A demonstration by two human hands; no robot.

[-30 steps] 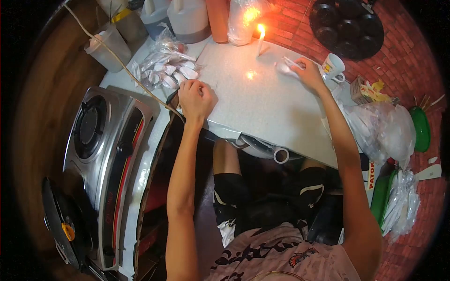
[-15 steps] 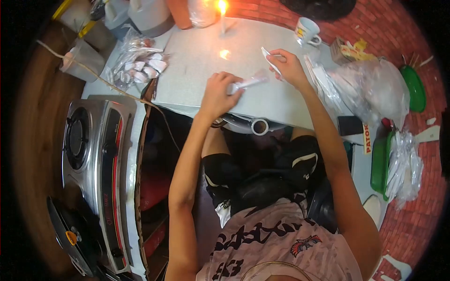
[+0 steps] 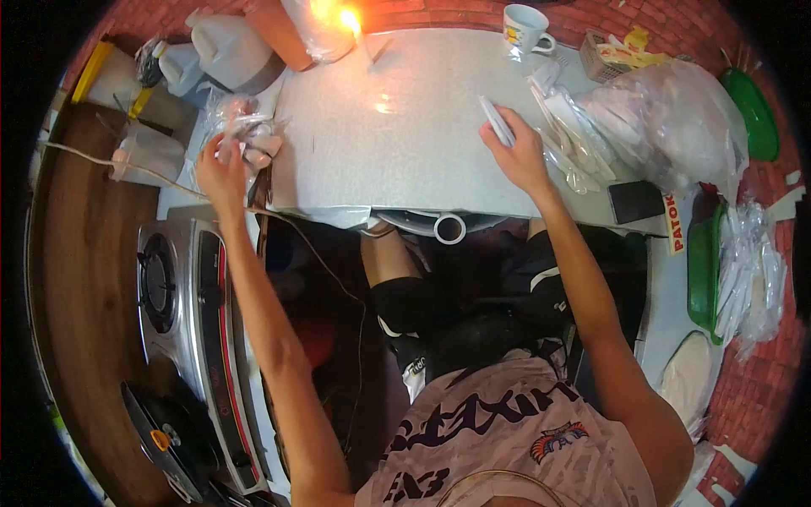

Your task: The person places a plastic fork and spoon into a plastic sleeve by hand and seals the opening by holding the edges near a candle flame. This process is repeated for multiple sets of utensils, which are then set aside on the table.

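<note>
The left hand (image 3: 222, 173) and the right hand (image 3: 517, 152) are well apart, on opposite sides of the table. In the upper left of the frame, the left hand is at a heap of small white packets in clear plastic (image 3: 263, 145); a pale, see-through piece shows at its fingertips, but blur hides whether the fingers have closed on it. Right of the frame's centre, above the tabletop, the right hand pinches a slim, flat white strip (image 3: 497, 121) between thumb and fingers, its upper end slanting toward the upper left.

Between the hands spreads the pale, smooth tabletop (image 3: 397, 152). At its far edge, in the upper middle, stands a lit white candle (image 3: 365, 52), its flame beside a clear plastic bag (image 3: 317, 32) and an orange-brown cylinder (image 3: 279, 32). Further left are a large translucent plastic jug (image 3: 230, 52) and an open translucent container (image 3: 152, 152).

Just right of the right hand lie long white pieces in clear plastic (image 3: 570, 127), next to a bulky clear plastic bag with pale contents (image 3: 672, 122). A white mug with a printed design (image 3: 525, 32) stands in the upper right, near a small woven basket (image 3: 606, 61). Below the bag lies a flat black rectangular object (image 3: 638, 203). A silver gas stove with one round burner (image 3: 173, 291) fills the left side of the frame.
</note>
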